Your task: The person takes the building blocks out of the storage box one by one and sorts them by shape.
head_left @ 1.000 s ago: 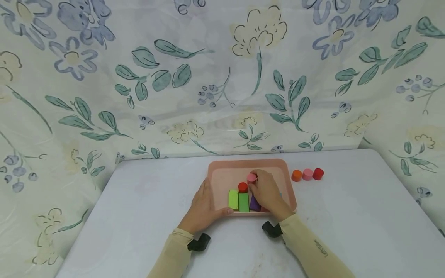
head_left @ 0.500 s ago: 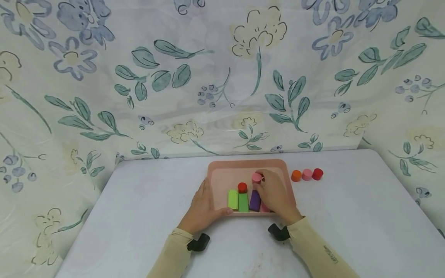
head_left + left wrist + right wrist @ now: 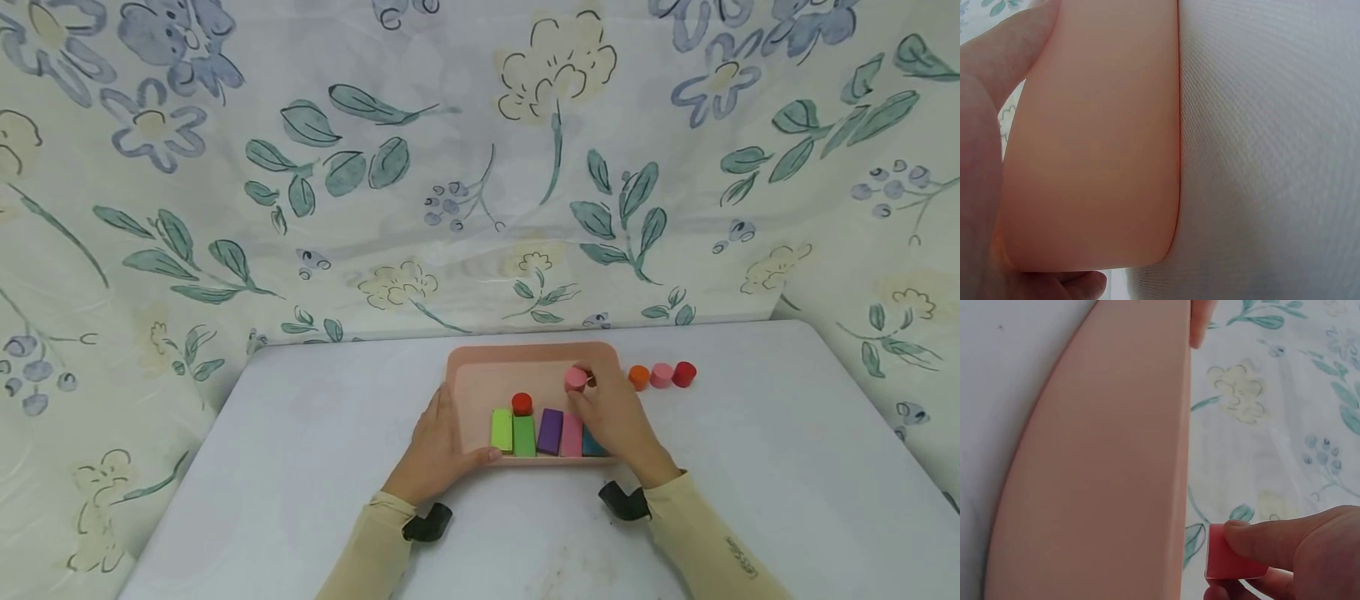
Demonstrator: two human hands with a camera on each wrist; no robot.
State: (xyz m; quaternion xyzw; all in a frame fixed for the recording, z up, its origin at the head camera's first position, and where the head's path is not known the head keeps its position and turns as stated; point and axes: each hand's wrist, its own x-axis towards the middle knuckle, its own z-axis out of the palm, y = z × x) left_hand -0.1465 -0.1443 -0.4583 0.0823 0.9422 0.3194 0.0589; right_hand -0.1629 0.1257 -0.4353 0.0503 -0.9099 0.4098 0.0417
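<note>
My right hand pinches a pink cylinder block between thumb and fingers. In the right wrist view the pink block shows past the tray's rim. The hand is over the right half of a shallow peach tray. My left hand rests against the tray's front left corner, fingers straight along the left side and thumb at the front rim. Inside the tray stand a lime block, a green block, a purple block, a pink block and a partly hidden blue block. A red cylinder sits at the green block's far end.
To the right of the tray, an orange cylinder, a pink cylinder and a red cylinder stand in a row on the white table. A floral cloth hangs behind the table.
My right hand has moved right across the tray with the pink cylinder, passing the purple block. The pink and blue blocks have come into fuller view. My left hand stays put.
</note>
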